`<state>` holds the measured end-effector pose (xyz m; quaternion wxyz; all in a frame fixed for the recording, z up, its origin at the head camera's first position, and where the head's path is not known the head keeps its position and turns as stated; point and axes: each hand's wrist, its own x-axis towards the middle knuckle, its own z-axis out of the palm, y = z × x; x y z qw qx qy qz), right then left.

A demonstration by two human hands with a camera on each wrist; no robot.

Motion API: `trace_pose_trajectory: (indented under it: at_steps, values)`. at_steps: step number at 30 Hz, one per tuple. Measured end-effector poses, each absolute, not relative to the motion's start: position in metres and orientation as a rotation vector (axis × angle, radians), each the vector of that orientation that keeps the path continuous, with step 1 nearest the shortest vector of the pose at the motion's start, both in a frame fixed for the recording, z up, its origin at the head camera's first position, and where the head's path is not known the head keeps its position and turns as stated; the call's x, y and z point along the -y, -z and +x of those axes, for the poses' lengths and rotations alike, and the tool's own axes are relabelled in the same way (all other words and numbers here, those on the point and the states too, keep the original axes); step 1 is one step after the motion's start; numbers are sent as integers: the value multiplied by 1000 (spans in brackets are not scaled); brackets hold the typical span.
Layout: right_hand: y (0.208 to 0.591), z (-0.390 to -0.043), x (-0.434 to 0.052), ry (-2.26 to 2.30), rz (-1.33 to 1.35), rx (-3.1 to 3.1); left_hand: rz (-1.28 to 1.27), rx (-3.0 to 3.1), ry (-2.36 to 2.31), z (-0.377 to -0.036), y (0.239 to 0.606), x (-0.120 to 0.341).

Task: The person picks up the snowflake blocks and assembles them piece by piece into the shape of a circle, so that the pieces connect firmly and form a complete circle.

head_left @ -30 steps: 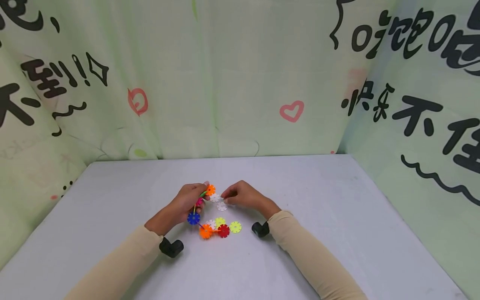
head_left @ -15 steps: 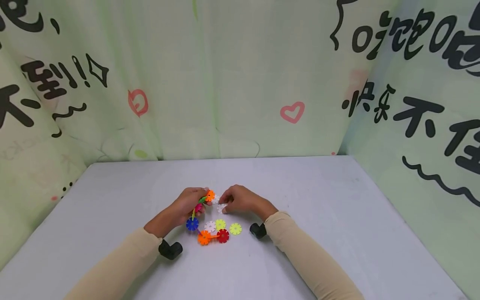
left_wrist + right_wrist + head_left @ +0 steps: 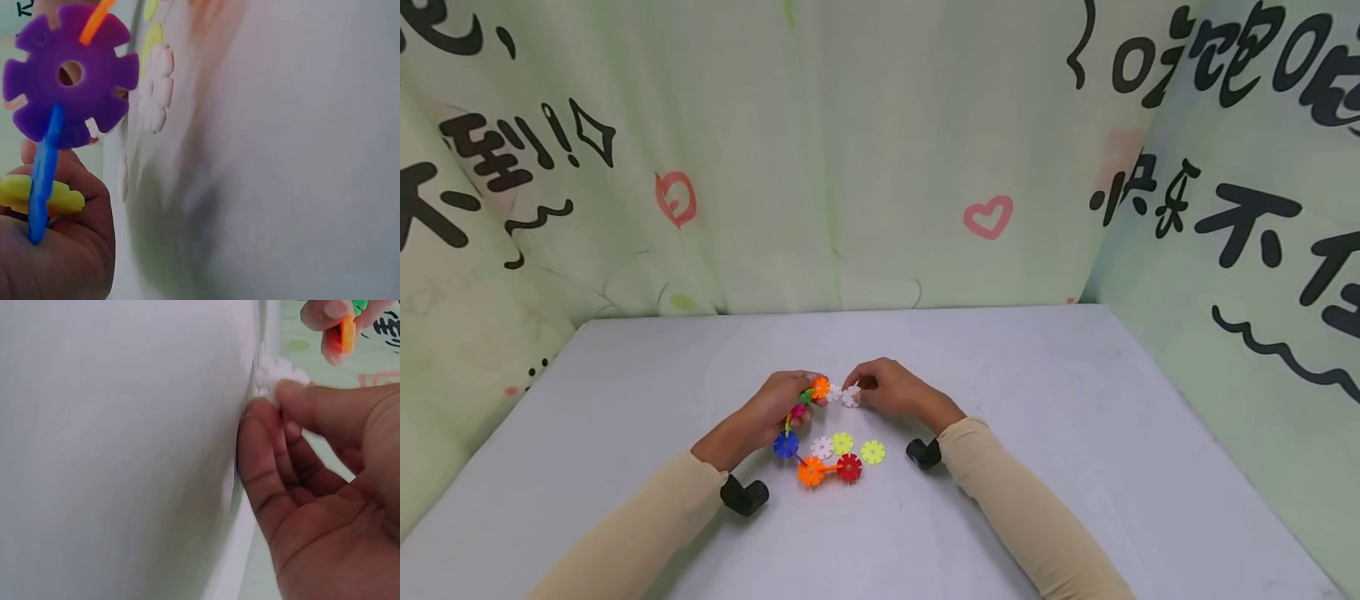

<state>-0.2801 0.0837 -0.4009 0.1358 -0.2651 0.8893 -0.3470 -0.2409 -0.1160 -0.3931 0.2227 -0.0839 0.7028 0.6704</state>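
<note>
Snowflake-shaped plastic discs joined into a multicoloured chain (image 3: 805, 433) run from our left hand down onto the grey tabletop (image 3: 1075, 467), and that chain is the largest piece of the work. Its upper end, with an orange disc (image 3: 821, 387) and a green one, sits raised between the two hands; its lower end, with a blue disc (image 3: 786, 444), a second orange disc (image 3: 811, 472) and a red disc (image 3: 848, 468), lies on the table near us. Our left hand (image 3: 775, 404) has its fingers curled round the upper part of the chain, and the left wrist view shows it gripping a yellow disc and a blue one seen edge-on. Our right hand (image 3: 887, 387) pinches a single white snowflake disc (image 3: 851, 397) between thumb and fingertips, just beside the chain's orange top disc. Loose on the table between the chain and our right sleeve lie a white disc (image 3: 822, 448) and two yellow-green discs (image 3: 872, 452).
</note>
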Motion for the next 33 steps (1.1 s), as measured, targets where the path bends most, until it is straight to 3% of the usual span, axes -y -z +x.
trace_pose_trajectory:
  at_steps: [33]
  values:
    - [391, -273, -95, 1624, -761, -2296, -207, -1770, -1929, -241, 394, 103]
